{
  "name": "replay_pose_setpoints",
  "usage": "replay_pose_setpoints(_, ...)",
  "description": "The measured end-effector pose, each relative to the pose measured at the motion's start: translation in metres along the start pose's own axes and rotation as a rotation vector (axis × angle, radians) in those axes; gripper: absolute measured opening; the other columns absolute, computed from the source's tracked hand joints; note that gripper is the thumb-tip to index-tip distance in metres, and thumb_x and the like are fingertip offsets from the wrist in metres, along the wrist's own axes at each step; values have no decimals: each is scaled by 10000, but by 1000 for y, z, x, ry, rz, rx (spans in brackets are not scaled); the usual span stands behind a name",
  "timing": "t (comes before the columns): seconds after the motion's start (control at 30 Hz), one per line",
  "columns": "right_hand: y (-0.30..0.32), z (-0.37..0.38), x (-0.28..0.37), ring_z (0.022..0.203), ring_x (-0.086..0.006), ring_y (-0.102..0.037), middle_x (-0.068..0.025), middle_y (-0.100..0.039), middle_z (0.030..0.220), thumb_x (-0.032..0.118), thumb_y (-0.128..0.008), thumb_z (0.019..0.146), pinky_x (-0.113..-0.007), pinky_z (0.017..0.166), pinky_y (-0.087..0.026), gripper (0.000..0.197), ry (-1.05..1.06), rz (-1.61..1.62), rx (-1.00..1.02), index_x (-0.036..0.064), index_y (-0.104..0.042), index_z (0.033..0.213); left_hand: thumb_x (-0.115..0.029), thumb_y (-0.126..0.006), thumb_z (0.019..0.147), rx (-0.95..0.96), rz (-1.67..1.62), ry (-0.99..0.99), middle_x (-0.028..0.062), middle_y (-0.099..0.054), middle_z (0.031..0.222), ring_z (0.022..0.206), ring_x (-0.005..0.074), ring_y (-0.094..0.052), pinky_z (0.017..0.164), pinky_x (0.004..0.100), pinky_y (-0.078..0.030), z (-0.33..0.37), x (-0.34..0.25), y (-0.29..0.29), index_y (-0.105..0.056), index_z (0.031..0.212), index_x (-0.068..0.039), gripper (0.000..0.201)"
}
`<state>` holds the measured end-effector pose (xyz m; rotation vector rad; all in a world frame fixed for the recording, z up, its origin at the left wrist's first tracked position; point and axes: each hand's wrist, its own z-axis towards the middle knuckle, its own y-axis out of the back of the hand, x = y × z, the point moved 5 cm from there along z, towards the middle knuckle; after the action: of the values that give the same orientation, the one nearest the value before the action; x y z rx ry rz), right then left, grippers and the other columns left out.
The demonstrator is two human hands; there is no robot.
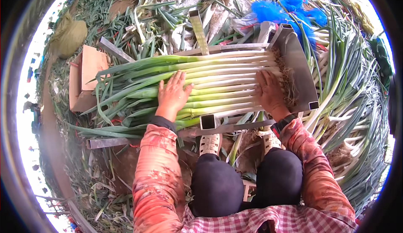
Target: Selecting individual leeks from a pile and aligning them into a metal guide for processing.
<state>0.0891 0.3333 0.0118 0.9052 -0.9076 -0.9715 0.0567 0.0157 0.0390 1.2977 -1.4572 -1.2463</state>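
Several long green onions lie side by side across a metal frame. Their rooted white ends meet the frame's upright plate on the right, and their green leaves trail off to the left. My left hand rests flat on the pale green part of the stalks, fingers spread. Over the white stalks near the roots lies my right hand, palm down with its fingers stretched out. Neither hand is wrapped around a stalk.
A big heap of green onions fills the right side. Blue netting or ties lie at the back right. A cardboard box stands left of the frame. Square metal posts rise at its edges. Loose leaves litter the ground.
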Motion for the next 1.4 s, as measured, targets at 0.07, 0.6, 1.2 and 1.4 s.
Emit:
replay_pose_setpoints(0.07,-1,-2,-1,1198,-308,-377,-122,-436,1251,237,-515,820,-423,1023,-312,441,-15,5,0,57,-493,1222,-488,-312,921,-17,89,31,36,-309,1444,1330,194,-283,1070,539,-154,-4,10,11,-355,1370,-149,565)
replay_pose_setpoints(0.6,2,-4,-3,1203,-317,-377,-164,-434,1259,237,-518,796,-436,1043,-286,445,-11,89,-67,26,-496,1186,-494,-305,927,-195,12,469,58,-247,1468,1355,271,-205,1028,555,-196,-56,92,-23,-284,1402,-269,526)
replay_pose_setpoints(1.2,115,-142,-42,885,-376,-587,-195,-630,899,268,-502,850,-435,808,-457,288,-532,700,376,14,-597,948,-150,-489,895,-226,-406,45,248,-427,1296,1186,378,-422,992,411,-335,-211,-4,20,-381,1303,21,456)
replay_pose_setpoints(1.4,90,-264,-134,973,-368,-578,-252,-601,985,302,-577,835,-418,855,-443,433,-1192,455,144,-48,-526,1085,-368,-527,882,-230,-366,49,240,-506,1227,997,362,-564,850,386,-447,-245,-41,61,-430,1292,13,568)
